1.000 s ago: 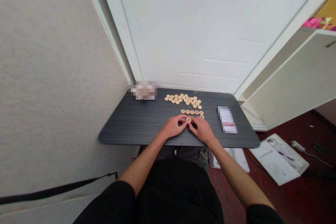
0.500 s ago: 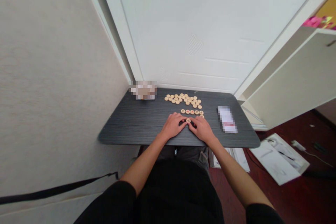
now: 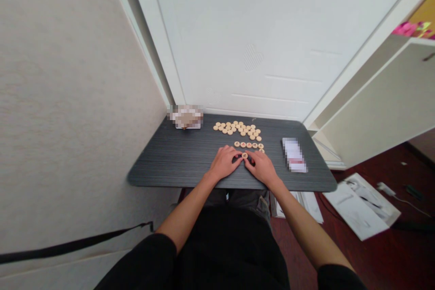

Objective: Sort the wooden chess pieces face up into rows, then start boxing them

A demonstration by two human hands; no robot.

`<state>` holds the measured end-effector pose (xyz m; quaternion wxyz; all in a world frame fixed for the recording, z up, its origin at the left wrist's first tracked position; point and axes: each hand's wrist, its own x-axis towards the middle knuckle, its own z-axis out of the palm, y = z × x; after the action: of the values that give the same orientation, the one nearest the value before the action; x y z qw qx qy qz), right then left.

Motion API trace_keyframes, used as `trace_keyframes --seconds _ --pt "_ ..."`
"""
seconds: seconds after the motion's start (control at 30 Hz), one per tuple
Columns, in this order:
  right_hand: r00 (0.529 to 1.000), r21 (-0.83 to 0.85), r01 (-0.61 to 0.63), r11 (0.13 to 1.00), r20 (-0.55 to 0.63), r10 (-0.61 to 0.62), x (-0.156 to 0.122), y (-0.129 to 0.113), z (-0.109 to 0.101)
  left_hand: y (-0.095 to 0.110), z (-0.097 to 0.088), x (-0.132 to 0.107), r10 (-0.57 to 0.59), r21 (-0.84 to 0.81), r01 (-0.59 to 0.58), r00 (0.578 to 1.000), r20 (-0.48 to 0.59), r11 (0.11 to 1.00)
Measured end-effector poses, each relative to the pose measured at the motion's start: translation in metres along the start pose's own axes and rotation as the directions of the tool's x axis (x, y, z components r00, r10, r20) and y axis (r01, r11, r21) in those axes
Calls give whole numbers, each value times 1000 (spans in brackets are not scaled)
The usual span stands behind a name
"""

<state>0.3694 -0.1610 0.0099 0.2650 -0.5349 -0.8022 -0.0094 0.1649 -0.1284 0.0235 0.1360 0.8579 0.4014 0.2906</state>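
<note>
just below and right of frame centre, a small round pale wood-coloured disc with a dark marking [image 3: 244, 156] is found clamped at its rim between the fingertips of left hand [image 3: 224, 163] and right hand [image 3: 261, 166]. light, rigid, slightly slippery handling is judged; opposite edges should be held.

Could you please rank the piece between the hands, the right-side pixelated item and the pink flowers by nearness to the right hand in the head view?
1. Piece: at the right hand.
2. Pixelated item: on the right.
3. Pink flowers: far upper right.
</note>
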Motion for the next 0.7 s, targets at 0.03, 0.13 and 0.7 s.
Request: trace_keyframes --seconds 0.03,0.13,0.7 --pt "1000 -6 -2 1000 1 2 0 0 1 0 0 0 -1 0 1 1000 1 1000" --pt "1000 -24 -6 1000 6 6 1 2 2 1 -1 0 -9 5 9 1000 8 1000" --pt "999 -9 -17 1000 27 17 -1 -4 -4 -1 1 -1 16 47 -16 1000 5 999"
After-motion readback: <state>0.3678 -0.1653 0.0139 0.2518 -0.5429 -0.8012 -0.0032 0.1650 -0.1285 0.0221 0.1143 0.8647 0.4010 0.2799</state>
